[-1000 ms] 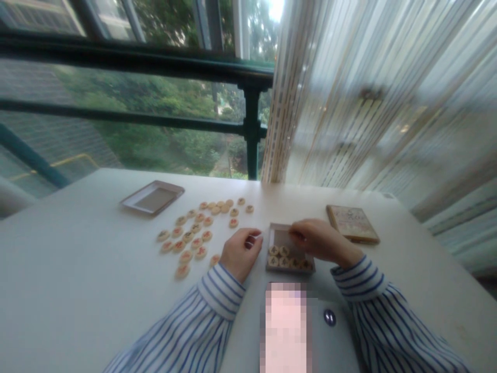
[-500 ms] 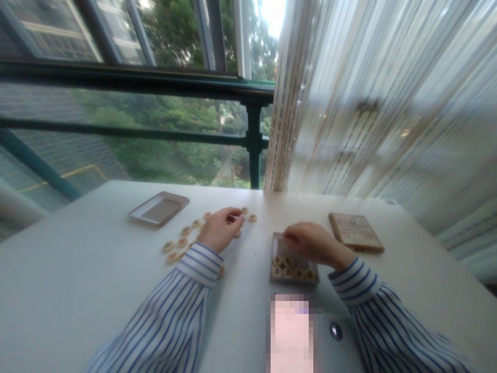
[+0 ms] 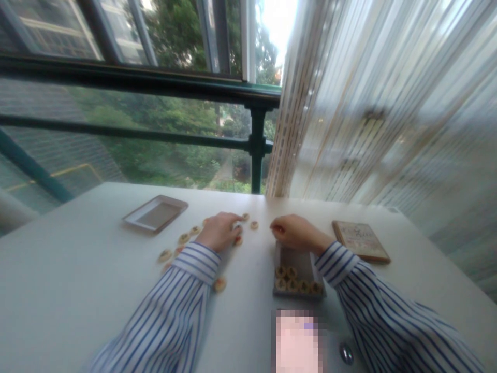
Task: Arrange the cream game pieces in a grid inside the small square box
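My left hand (image 3: 218, 231) reaches over the table with index finger and thumb apart, among round wooden xiangqi pieces. One xiangqi piece (image 3: 238, 241) lies by the thumb, and another piece (image 3: 246, 217) is just beyond the index fingertip. My right hand (image 3: 298, 231) hovers over the far edge of a shallow box (image 3: 298, 256), fingers curled together. Whatever they hold, if anything, is hidden. Several xiangqi pieces (image 3: 292, 285) with dark characters sit in two rows at the box's near end. More pieces (image 3: 184, 238) lie left of my left hand, partly covered by it.
A shallow tray-like lid (image 3: 155, 213) rests at the table's far left. To the right is a flat brown box (image 3: 361, 241) with writing on top. A pixelated phone-like object (image 3: 297, 342) and a dark shiny oval object (image 3: 346, 353) are nearest me.
My left thumb and index finger have spread from a closer pinch. My right hand has moved from over the box's inside toward its far left edge, still curled. The view has shifted slightly.
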Tool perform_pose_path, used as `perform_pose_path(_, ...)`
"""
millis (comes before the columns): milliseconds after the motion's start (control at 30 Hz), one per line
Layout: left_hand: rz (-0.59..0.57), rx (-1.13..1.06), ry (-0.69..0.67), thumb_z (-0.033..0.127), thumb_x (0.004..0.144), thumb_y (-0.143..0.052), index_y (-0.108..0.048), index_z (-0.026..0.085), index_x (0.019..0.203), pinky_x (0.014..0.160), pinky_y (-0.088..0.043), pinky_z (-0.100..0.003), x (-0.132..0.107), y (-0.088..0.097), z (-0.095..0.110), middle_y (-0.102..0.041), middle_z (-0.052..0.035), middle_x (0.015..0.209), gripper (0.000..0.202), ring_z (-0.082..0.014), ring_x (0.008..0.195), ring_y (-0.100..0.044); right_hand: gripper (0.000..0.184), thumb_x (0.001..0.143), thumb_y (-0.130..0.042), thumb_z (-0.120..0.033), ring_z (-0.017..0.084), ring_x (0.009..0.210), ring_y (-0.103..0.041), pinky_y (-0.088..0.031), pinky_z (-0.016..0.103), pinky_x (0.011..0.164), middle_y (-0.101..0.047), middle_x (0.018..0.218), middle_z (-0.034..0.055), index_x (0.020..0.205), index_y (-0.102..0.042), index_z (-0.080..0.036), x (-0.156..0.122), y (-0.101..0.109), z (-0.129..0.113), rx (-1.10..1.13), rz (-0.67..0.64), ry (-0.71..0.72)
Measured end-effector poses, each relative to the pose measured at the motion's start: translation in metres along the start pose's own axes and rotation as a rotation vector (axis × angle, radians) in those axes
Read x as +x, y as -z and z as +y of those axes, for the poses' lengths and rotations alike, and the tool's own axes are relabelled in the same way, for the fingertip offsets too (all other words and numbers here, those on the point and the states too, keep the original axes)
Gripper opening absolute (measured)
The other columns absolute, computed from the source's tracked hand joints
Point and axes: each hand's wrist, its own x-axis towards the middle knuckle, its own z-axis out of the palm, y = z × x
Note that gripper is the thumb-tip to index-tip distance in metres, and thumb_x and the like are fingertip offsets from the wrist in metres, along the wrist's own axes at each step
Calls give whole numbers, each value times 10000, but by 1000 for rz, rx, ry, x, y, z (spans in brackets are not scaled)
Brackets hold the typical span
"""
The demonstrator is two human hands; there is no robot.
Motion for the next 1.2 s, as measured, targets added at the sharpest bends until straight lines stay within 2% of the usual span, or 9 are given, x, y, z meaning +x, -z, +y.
perform_pose_path(333,7,89,-64,292,743,-503,-643,235,898,793,-398,-332,0,-3,-3,-666,-56,822,216,-205,829,-587,284,814,-398,-248,160,809,-578,-346,235,684,-672,923,61,933,-650,-191,12,-4,-9,25,-31,-7)
perform_pose_path(467,3,97,-58,297,753,-495,-643,238,890,844,-374,-347,-1,-3,-2,-664,-57,840,209,-204,859,-583,286,814,-400,-253,168,818,-585,-358,242,696,-674,931,60,946,-649,-201,13,-7,-8,25,-37,-6)
perform_pose_path(633,5,108,-57,295,782,-460,-637,251,868,941,-296,-450,-3,-7,-1,-664,-54,896,202,-223,901,-577,291,809,-407,-258,167,829,-583,-357,237,696,-675,934,64,955,-650,-190,11,-7,-8,35,-36,-16)
perform_pose_path(733,3,97,-53,288,781,-463,-632,259,876,977,-252,-477,-3,-8,-2,-668,-42,908,196,-217,920,-575,294,809,-409,-255,169,846,-583,-358,237,704,-672,949,66,969,-647,-191,12,-8,-9,31,-53,-31)
perform_pose_path(933,15,95,-50,267,758,-483,-625,250,942,1007,-229,-459,1,-7,-3,-671,-40,901,233,-205,941,-570,287,812,-411,-254,177,864,-590,-366,248,717,-668,978,57,979,-640,-212,12,-12,-9,22,-49,-19)
perform_pose_path(1200,145,46,-113,263,763,-484,-582,209,1049,1012,-242,-442,3,4,4,-667,-63,943,308,-218,938,-570,285,816,-405,-253,167,839,-583,-352,239,700,-669,952,64,963,-642,-192,5,-7,-9,20,-38,-17)
